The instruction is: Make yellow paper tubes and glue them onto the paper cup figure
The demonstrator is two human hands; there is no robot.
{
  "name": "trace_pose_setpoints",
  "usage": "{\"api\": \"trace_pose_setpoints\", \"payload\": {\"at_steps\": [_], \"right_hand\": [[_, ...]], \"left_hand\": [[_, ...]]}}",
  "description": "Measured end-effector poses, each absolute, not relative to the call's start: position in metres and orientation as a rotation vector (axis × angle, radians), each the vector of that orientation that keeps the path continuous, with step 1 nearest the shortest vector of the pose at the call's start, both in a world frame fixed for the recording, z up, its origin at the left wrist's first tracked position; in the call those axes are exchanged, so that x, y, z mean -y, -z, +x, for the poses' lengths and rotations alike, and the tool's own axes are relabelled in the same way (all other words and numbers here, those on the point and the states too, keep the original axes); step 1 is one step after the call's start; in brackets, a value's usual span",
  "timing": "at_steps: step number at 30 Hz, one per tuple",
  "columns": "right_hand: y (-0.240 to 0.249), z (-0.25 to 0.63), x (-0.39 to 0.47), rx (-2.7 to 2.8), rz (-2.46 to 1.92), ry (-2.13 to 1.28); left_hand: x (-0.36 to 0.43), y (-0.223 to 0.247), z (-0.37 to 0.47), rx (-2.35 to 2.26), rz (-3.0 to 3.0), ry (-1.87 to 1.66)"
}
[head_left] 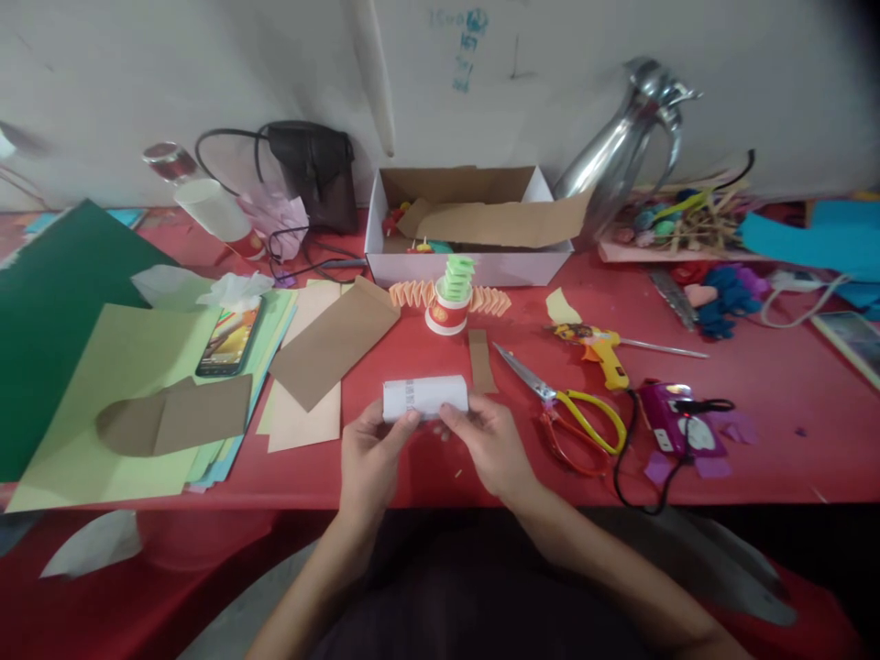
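Note:
Between my two hands is a white piece with dark printing [424,398], held level over the front of the red table; it looks like rolled or folded paper or card. My left hand [375,449] grips its left end, thumb on the near side. At the right end, my right hand [489,442] pinches it the same way. Just beyond stands a small red and white paper cup [448,316] with a green folded-paper strip [458,278] on top and orange folded strips [489,301] out to both sides. A narrow brown cardboard strip [482,360] lies beside my right hand.
Scissors [550,394], a yellow glue gun [605,356] and a purple power socket [677,422] with a black cord lie right. Coloured paper [89,403], brown card [336,344] and a phone [230,337] lie left. Behind are a white box [474,269] and a metal jug [619,147].

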State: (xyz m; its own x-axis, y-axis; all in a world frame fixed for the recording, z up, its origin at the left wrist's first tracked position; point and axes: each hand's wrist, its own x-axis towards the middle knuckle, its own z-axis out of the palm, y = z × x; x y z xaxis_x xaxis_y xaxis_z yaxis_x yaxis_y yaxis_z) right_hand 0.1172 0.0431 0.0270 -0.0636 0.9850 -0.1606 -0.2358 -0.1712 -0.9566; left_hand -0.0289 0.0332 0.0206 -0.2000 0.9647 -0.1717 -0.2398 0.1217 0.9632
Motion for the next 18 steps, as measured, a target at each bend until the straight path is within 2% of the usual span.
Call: {"api": "trace_pose_setpoints", "payload": {"at_steps": [8,13,16,18], "right_hand": [[-0.024,0.117,-0.046,0.986,-1.095,-1.334],[-0.024,0.128,-0.049,1.162,-1.330,-1.143],[-0.024,0.131,-0.047,1.186,-1.353,-1.257],[-0.024,0.128,-0.044,1.113,-1.283,-1.368]], "left_hand": [[-0.032,-0.018,-0.019,-1.217,0.822,-1.429],[-0.035,-0.020,-0.034,-1.467,1.013,-1.301],[-0.033,-0.019,-0.040,-1.418,0.933,-1.101],[-0.032,-0.018,-0.038,-1.316,0.825,-1.102]]}}
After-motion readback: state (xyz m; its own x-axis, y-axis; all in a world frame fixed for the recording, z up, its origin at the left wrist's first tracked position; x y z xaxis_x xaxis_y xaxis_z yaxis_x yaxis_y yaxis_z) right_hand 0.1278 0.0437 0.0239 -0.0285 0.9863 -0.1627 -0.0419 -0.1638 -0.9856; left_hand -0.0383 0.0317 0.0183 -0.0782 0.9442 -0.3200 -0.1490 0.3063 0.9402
